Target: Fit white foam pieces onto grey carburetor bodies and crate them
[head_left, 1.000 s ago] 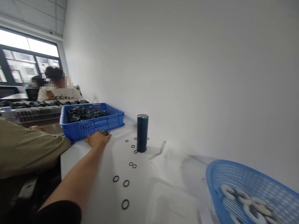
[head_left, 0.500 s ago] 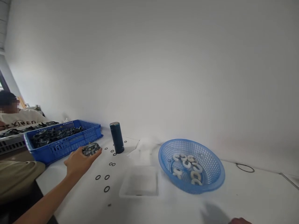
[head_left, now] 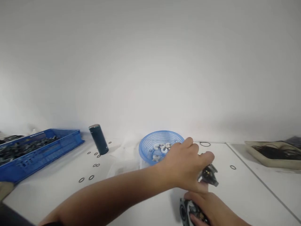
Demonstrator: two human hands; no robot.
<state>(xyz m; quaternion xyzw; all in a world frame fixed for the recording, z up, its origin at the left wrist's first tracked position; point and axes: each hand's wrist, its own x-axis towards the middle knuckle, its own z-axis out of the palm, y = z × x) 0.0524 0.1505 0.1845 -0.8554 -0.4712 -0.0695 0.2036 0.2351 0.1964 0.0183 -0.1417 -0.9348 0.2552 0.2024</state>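
Observation:
My left hand (head_left: 185,166) reaches across the white table (head_left: 240,191) and is closed on a dark metal part (head_left: 210,174) just right of the blue round basket (head_left: 150,146). Below it, my right hand (head_left: 211,208) is closed on another dark round metal part (head_left: 188,212) at the table's near edge. The two hands are close together, almost touching. The basket holds several white ring-shaped pieces (head_left: 161,147).
A blue crate (head_left: 39,150) of dark metal parts stands at the far left. A dark cylindrical bottle (head_left: 98,143) is upright beside it, with several black O-rings (head_left: 86,179) scattered nearby. More O-rings (head_left: 205,144) lie right of the basket. A beige tray (head_left: 270,152) sits far right.
My left hand carried the metal part from beside the blue crate rightward past the basket. My right hand has come into view with a second part. The camera has turned right.

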